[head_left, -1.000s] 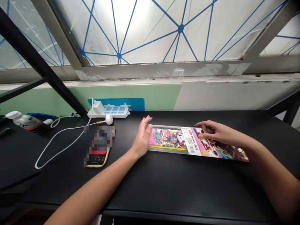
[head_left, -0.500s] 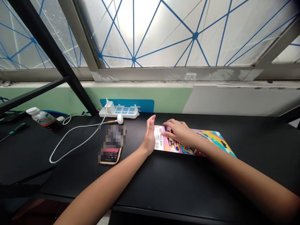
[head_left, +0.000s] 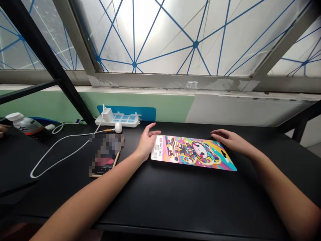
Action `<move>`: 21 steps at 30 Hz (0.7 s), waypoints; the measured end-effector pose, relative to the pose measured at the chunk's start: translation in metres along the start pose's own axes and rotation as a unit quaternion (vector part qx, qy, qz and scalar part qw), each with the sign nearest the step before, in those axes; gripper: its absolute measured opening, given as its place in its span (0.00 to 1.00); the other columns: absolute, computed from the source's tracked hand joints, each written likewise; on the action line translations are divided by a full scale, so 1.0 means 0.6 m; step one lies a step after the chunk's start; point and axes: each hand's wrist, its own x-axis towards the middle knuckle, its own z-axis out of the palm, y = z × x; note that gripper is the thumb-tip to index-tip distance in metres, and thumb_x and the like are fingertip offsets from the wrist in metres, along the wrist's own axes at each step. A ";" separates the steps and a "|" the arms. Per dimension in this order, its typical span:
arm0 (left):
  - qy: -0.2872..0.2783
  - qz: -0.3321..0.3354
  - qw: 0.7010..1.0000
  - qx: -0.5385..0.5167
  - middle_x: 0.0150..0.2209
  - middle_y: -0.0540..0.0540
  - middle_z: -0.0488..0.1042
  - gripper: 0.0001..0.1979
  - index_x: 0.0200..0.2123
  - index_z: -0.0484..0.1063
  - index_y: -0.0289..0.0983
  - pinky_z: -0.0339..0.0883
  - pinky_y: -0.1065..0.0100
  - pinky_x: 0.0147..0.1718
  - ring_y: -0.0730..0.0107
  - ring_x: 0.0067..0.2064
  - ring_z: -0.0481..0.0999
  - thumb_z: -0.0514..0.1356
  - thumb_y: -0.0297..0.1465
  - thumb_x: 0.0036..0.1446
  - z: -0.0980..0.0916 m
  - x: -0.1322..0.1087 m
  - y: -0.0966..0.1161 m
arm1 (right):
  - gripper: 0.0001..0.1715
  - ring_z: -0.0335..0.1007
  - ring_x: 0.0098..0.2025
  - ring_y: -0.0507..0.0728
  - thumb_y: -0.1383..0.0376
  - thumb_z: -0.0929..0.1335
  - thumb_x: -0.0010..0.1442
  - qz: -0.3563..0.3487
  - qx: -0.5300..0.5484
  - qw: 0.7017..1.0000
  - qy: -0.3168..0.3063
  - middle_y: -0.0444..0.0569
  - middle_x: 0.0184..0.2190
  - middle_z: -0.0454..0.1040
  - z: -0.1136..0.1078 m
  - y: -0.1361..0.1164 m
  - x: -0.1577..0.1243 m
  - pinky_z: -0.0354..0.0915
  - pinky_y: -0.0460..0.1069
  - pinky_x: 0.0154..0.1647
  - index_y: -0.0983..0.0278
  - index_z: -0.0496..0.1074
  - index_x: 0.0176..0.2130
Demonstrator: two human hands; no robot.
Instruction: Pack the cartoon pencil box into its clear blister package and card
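A flat, brightly printed pencil box [head_left: 193,152] with a cartoon panda lies on the black table [head_left: 175,201], its white label end pointing left. My left hand [head_left: 146,140] rests against that left end, fingers stretched out and slightly curved over the top corner. My right hand [head_left: 229,140] lies flat on the box's far right corner with the fingers extended. Neither hand grips the box.
A phone [head_left: 105,154] lies left of the box, with a white cable [head_left: 57,150] running to a power strip [head_left: 120,118] by the wall. A bottle [head_left: 26,125] lies at far left near another person's fingertips [head_left: 3,129]. A black frame post [head_left: 50,63] slants up left.
The outer sleeve has slid left over the inner tray, so the box is now closed to one piece. My right hand moved from the label end back to the right corner.
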 end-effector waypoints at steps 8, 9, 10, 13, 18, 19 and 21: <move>0.047 0.005 0.999 0.001 0.45 0.45 0.79 0.29 0.63 0.65 0.44 0.69 0.74 0.22 0.76 0.24 0.75 0.57 0.21 0.58 0.008 -0.002 -0.002 | 0.25 0.78 0.49 0.68 0.46 0.74 0.54 -0.033 0.081 0.954 -0.286 0.49 0.47 0.82 0.007 -0.057 -0.025 0.74 0.57 0.47 0.58 0.76 0.45; 0.051 0.005 0.999 0.001 0.45 0.45 0.79 0.29 0.63 0.64 0.44 0.69 0.74 0.22 0.76 0.24 0.75 0.57 0.22 0.59 0.008 -0.002 -0.002 | 0.25 0.79 0.48 0.68 0.46 0.75 0.52 -0.028 0.089 0.954 -0.286 0.49 0.45 0.82 0.008 -0.058 -0.026 0.74 0.57 0.45 0.58 0.76 0.43; 0.053 0.005 0.999 0.000 0.45 0.44 0.80 0.29 0.63 0.63 0.44 0.69 0.74 0.21 0.76 0.24 0.75 0.57 0.22 0.60 0.007 -0.001 -0.003 | 0.24 0.79 0.46 0.68 0.47 0.76 0.50 -0.023 0.096 0.956 -0.275 0.49 0.44 0.83 0.008 -0.059 -0.027 0.74 0.56 0.44 0.59 0.76 0.41; 0.051 0.002 0.999 -0.005 0.48 0.43 0.80 0.28 0.64 0.60 0.43 0.70 0.73 0.22 0.76 0.24 0.75 0.57 0.23 0.61 0.004 0.002 -0.007 | 0.22 0.79 0.42 0.66 0.49 0.77 0.47 -0.020 0.097 0.971 -0.218 0.49 0.39 0.83 0.011 -0.060 -0.026 0.73 0.54 0.38 0.59 0.75 0.36; 0.050 -0.012 0.999 -0.014 0.53 0.38 0.79 0.20 0.57 0.61 0.40 0.74 0.68 0.24 0.71 0.27 0.79 0.59 0.28 0.62 0.003 0.003 -0.009 | 0.23 0.78 0.40 0.64 0.47 0.77 0.47 -0.044 0.005 0.990 -0.131 0.48 0.37 0.82 0.014 -0.072 -0.037 0.70 0.52 0.34 0.59 0.77 0.37; 0.050 -0.011 0.999 -0.014 0.52 0.38 0.79 0.17 0.54 0.63 0.39 0.74 0.67 0.25 0.70 0.28 0.79 0.59 0.29 0.63 0.004 0.002 -0.008 | 0.24 0.77 0.40 0.64 0.46 0.77 0.48 -0.051 -0.001 0.992 -0.113 0.48 0.37 0.81 0.013 -0.075 -0.041 0.70 0.52 0.35 0.59 0.77 0.37; 0.046 0.000 0.999 -0.010 0.45 0.40 0.81 0.11 0.48 0.67 0.38 0.74 0.67 0.26 0.68 0.28 0.80 0.58 0.33 0.64 0.005 -0.001 -0.008 | 0.24 0.77 0.40 0.63 0.45 0.76 0.48 -0.069 0.001 0.995 -0.074 0.48 0.38 0.81 0.012 -0.080 -0.047 0.70 0.53 0.36 0.58 0.77 0.37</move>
